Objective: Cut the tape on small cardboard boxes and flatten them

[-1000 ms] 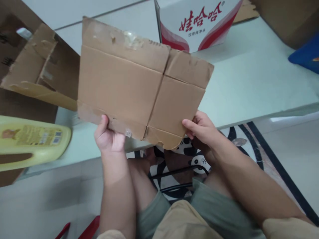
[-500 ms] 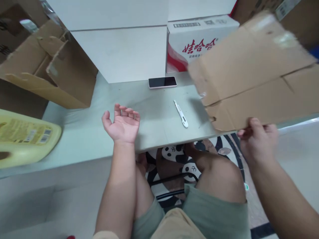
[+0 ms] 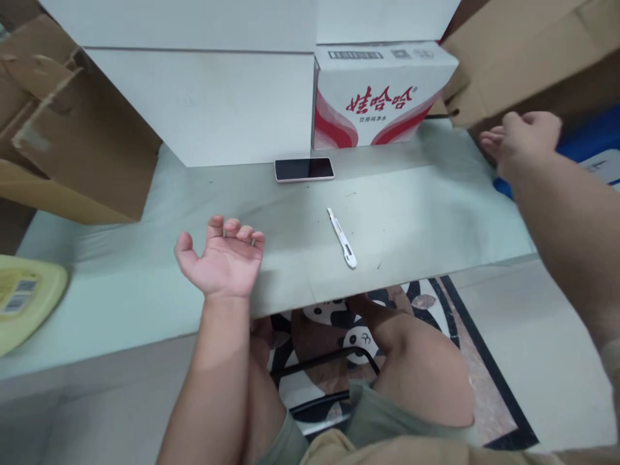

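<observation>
Cardboard sheet (image 3: pixel 526 55) has moved off the table's right part to the far right corner, right of the white carton (image 3: pixel 382 106); my right hand (image 3: pixel 526 142) went with it. Left hand (image 3: pixel 225 265) has kept roughly the same pose: palm up, fingers loosely curled, nothing in it.

Right-hand grip: can't tell. Fingers bent, just below the sheet's near edge; contact or clear of it, the view doesn't settle. Can't see what carries the sheet's weight either.

Handling, my read: light, one hand is enough. Stiff across flat panels, floppy at creases, so it should hinge there if held off-centre. Dry board, decent friction, low slip risk. Not fragile, though edges could tear or dent under a hard pinch. Best hold: middle of the near edge, thumb on top, fingers under, away from fold lines and the hole near its left corner.

Around: white utility knife (image 3: pixel 343 240) and phone (image 3: pixel 304 169) lie on the table (image 3: pixel 436 213), well apart from both hands. Blue item (image 3: pixel 581 139) sits just behind my right wrist.
</observation>
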A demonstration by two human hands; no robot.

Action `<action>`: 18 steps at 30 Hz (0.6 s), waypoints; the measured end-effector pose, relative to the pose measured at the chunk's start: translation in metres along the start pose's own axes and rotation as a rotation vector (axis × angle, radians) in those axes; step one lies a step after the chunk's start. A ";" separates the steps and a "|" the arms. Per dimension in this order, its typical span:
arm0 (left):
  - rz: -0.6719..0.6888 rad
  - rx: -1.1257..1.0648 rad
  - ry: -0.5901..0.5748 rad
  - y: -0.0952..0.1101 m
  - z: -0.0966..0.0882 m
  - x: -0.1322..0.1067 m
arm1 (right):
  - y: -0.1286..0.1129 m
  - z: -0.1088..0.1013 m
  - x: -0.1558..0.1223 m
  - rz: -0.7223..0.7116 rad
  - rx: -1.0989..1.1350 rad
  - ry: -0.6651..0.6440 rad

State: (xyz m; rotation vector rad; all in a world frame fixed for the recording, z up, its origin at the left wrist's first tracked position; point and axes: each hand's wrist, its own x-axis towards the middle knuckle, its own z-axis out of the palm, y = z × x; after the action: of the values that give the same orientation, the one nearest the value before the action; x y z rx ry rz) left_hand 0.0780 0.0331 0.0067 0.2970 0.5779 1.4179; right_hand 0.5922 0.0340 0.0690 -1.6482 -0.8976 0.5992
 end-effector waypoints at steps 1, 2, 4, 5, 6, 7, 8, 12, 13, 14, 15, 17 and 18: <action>-0.002 -0.009 -0.007 0.000 0.000 0.002 | 0.001 0.017 0.002 0.029 0.016 0.100; -0.006 -0.019 -0.010 0.000 0.000 0.005 | 0.005 0.033 -0.006 0.127 0.039 0.257; -0.016 -0.040 -0.006 0.001 0.000 0.009 | 0.019 0.060 -0.049 0.223 0.042 0.226; -0.020 -0.044 -0.006 0.002 0.000 0.010 | 0.027 0.069 -0.080 0.254 0.039 0.200; -0.023 -0.042 -0.010 0.003 0.001 0.011 | 0.035 0.072 -0.114 0.274 0.042 0.171; -0.027 -0.033 -0.018 0.004 0.001 0.011 | 0.043 0.070 -0.150 0.281 0.052 0.124; -0.033 -0.018 -0.028 0.005 0.002 0.010 | 0.051 0.064 -0.185 0.282 0.054 0.103; -0.078 0.019 0.010 0.007 0.011 0.002 | 0.077 0.002 -0.297 0.314 -0.020 0.316; -0.085 0.004 0.035 0.007 0.015 0.000 | 0.084 -0.018 -0.318 0.353 -0.125 0.377; -0.095 -0.028 0.054 0.006 0.019 -0.002 | 0.091 -0.038 -0.338 0.408 -0.258 0.424; -0.073 -0.078 0.075 0.004 0.023 -0.004 | 0.097 -0.057 -0.356 0.470 -0.388 0.448; -0.099 -0.087 0.060 -0.001 0.029 -0.008 | 0.111 -0.088 -0.389 0.596 -0.601 0.446; -0.106 -0.081 0.057 -0.003 0.032 -0.011 | 0.118 -0.099 -0.404 0.652 -0.670 0.423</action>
State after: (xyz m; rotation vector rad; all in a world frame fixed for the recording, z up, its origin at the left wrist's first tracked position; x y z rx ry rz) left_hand 0.0974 0.0266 0.0331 0.1595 0.5730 1.3466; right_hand 0.4624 -0.3621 -0.0455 -2.5899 -0.2248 0.3539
